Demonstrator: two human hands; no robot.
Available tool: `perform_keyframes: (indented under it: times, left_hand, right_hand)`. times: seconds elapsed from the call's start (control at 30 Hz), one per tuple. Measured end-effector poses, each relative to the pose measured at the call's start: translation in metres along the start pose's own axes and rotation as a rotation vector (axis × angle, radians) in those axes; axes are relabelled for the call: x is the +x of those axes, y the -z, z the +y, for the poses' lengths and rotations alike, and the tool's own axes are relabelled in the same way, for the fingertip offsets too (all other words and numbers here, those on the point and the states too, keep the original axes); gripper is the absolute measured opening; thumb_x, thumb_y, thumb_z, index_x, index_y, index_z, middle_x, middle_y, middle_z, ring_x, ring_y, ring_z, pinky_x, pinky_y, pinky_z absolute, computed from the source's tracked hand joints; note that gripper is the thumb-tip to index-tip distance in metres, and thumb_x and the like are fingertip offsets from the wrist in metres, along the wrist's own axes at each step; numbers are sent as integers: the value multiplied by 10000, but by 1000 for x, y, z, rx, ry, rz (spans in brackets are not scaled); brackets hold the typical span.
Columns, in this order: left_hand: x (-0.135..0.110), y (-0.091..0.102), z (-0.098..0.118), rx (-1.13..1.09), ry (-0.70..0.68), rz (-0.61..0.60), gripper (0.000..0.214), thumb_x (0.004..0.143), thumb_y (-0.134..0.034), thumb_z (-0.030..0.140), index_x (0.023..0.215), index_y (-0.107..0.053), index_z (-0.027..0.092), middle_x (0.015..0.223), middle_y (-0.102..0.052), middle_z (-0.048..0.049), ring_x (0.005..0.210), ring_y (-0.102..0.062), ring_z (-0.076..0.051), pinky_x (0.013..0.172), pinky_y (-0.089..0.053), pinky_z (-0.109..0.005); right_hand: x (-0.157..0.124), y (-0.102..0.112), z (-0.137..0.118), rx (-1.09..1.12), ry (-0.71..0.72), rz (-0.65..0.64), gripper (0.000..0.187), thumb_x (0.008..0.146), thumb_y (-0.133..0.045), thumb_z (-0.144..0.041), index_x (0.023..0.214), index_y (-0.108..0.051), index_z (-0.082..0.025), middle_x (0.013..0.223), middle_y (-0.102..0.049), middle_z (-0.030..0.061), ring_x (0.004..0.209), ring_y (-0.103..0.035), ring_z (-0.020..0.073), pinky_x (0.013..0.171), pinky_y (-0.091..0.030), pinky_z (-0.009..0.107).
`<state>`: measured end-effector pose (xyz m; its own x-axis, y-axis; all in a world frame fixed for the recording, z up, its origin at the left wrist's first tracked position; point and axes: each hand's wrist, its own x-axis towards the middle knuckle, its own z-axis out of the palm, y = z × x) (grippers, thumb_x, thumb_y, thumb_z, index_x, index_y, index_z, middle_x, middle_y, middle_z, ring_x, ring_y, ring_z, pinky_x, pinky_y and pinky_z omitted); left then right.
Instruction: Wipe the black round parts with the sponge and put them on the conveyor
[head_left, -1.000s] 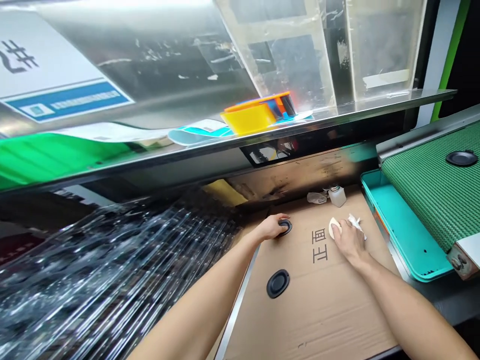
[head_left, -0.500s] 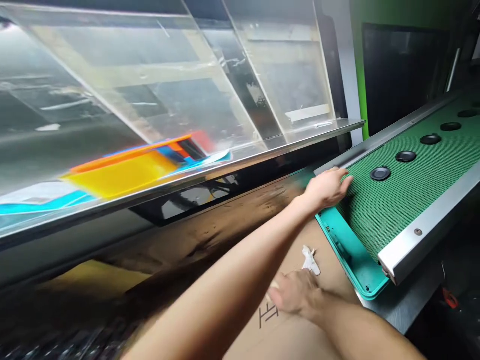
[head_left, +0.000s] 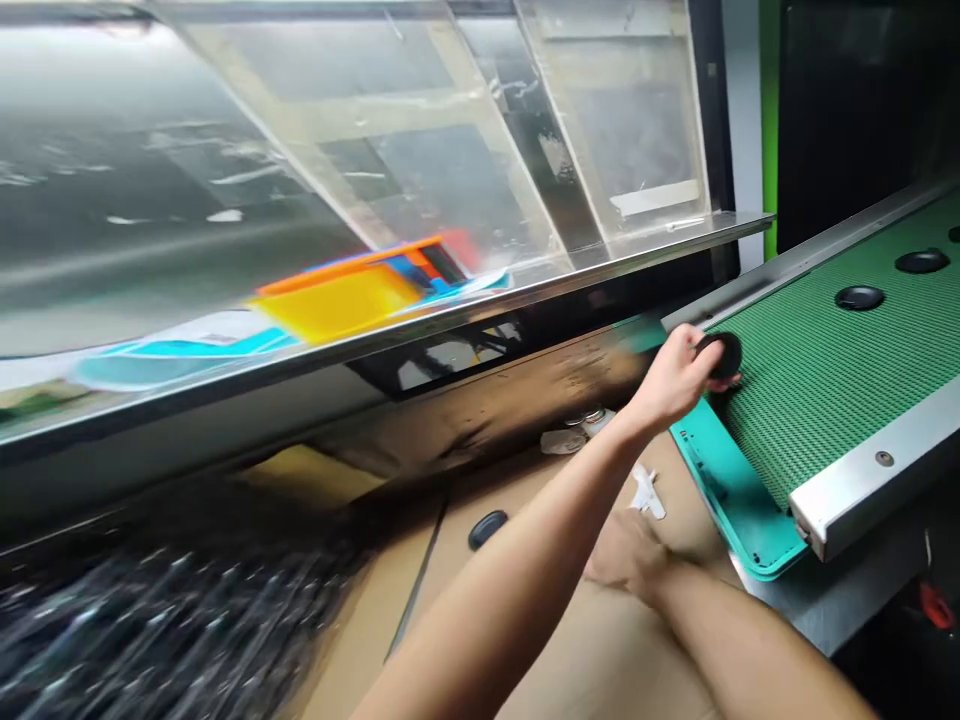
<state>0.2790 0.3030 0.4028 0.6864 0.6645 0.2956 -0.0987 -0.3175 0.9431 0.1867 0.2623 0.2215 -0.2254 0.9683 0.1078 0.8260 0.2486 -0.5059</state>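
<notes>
My left hand (head_left: 675, 378) is closed on a black round plastic disc (head_left: 724, 356), holding it tilted up at the near end of the green conveyor belt (head_left: 810, 400). Lower down, my right hand (head_left: 628, 552) is over the cardboard (head_left: 600, 640). It is blurred and its fingers are partly behind my left forearm, so I cannot tell what it holds. More black discs (head_left: 859, 298) lie in a line up the belt. One black disc (head_left: 487, 529) rests on the cardboard left of my left forearm.
A teal tray (head_left: 742, 530) sits under the belt's end, beside a metal rail (head_left: 885, 480). White scraps (head_left: 648, 492) lie on the cardboard. Many dark glossy pieces (head_left: 150, 620) fill the lower left. A ledge (head_left: 540, 290) above carries a yellow and orange bin (head_left: 345, 300).
My left hand has gone from reaching open at the belt's end to gripping a black disc. The view has swung left, uncovering another disc on the cardboard. My right hand stays low.
</notes>
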Motion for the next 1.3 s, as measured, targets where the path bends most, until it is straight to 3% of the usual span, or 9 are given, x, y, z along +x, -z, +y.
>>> perform_keyframes:
  times: [0.1, 0.2, 0.33, 0.6, 0.73, 0.83, 1.03, 1.2, 1.3]
  left_hand:
    - [-89, 55, -24, -298, 70, 209, 408, 820, -773, 442, 953, -470, 203, 861, -659, -15, 700, -666, -155, 637, -535, -284]
    - [-174, 99, -59, -473, 213, 460, 467, 764, -833, 311, 1126, -551, 227, 876, -658, -6, 699, -663, -155, 556, -495, -229]
    - [-237, 125, -104, -671, 298, 665, 399, 760, -818, 208, 1110, -626, 188, 917, -669, -36, 737, -671, -154, 549, -496, -209]
    - [-240, 132, -142, -852, 251, 762, 248, 859, -654, 119, 1099, -644, 181, 1062, -714, -72, 947, -703, -190, 844, -576, -337]
    - [-237, 130, -137, -1114, 254, 613, 153, 913, -563, 167, 1015, -675, 141, 1016, -727, -98, 943, -694, -197, 953, -550, -376]
    - [-233, 128, -135, -1215, 275, 573, 318, 1017, -437, 343, 961, -674, 138, 998, -731, -116, 987, -693, -233, 985, -541, -420]
    - [-229, 123, -136, -1198, 341, 609, 385, 1054, -348, 354, 1015, -683, 168, 1132, -734, -110, 1103, -686, -236, 1066, -495, -433]
    - [-229, 121, -136, -1146, 363, 581, 402, 1061, -347, 341, 1072, -686, 124, 1129, -738, -148, 1158, -667, -243, 1091, -478, -410]
    - [-229, 122, -138, -1150, 382, 585, 420, 1060, -351, 362, 1080, -688, 112, 1142, -733, -170, 1161, -665, -255, 1082, -489, -417]
  right_hand:
    - [-4, 0, -2, -64, -41, 45, 402, 995, -420, -426, 1130, -686, -157, 1043, -751, 163, 957, -726, 328, 795, -536, 416]
    - [-8, -1, -4, -90, -62, 76, 399, 1020, -387, -402, 1173, -669, -165, 1059, -743, 154, 945, -723, 293, 796, -524, 381]
    - [-9, 0, -1, -101, -122, 103, 374, 1033, -386, -425, 1124, -680, -212, 1077, -737, 119, 966, -707, 252, 818, -500, 339]
    - [0, 12, 6, 282, -207, 463, 526, 1000, -426, -525, 1360, -576, -173, 1083, -736, 101, 1007, -676, 242, 889, -507, 358]
    - [-7, 9, -12, 169, -103, 326, 541, 989, -449, -509, 1451, -523, -238, 1074, -746, 84, 927, -701, 253, 822, -532, 363]
    - [-9, 8, -22, -16, -199, 344, 535, 1007, -425, -517, 1473, -528, -274, 1099, -751, 102, 955, -714, 283, 835, -535, 381]
    - [-11, 8, -40, -274, -215, 143, 518, 1033, -402, -503, 1507, -497, -317, 942, -778, 89, 836, -739, 263, 769, -538, 342]
    - [-6, 11, -41, -281, -334, 222, 537, 1046, -332, -536, 1517, -484, -327, 972, -776, 99, 872, -735, 278, 785, -537, 362]
    - [-5, 11, -35, -249, -293, 160, 554, 1030, -368, -555, 1513, -494, -314, 947, -773, 106, 848, -730, 280, 797, -537, 372]
